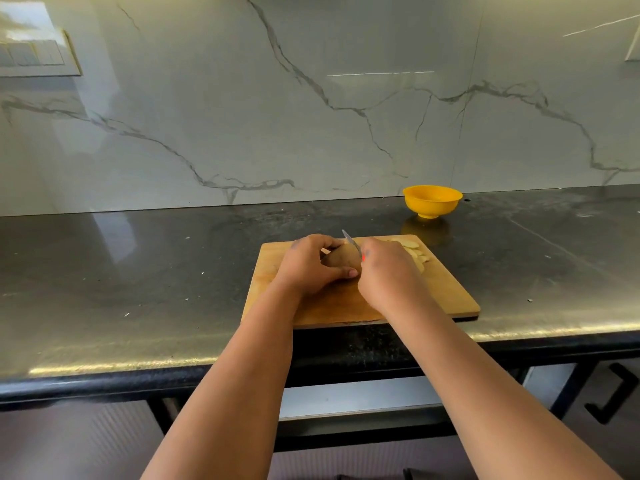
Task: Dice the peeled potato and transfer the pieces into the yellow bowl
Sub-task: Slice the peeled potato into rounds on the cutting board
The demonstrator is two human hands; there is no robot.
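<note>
Your potato (341, 261) sits at the centre of the frame on the wooden cutting board (446, 292), brownish-tan and rounded, mostly covered by your two hands. Your left hand (313, 266) has its fingers curled over the top of it and the thumb stretched along its near side, holding it down. Your right hand (388, 271) grips the knife (351, 241), fingers wrapped round a handle you can barely see beyond a speck of red; the blade pokes up and back, angled over the potato's right end. Just right of that hand, pale cut slices (414, 251) lie in a loose row toward the board's upper right corner. The yellow bowl (432, 200) stands further up and right on the dark counter (138, 271), well apart from the board, near the marble wall (311, 98), with nothing between board and bowl
</note>
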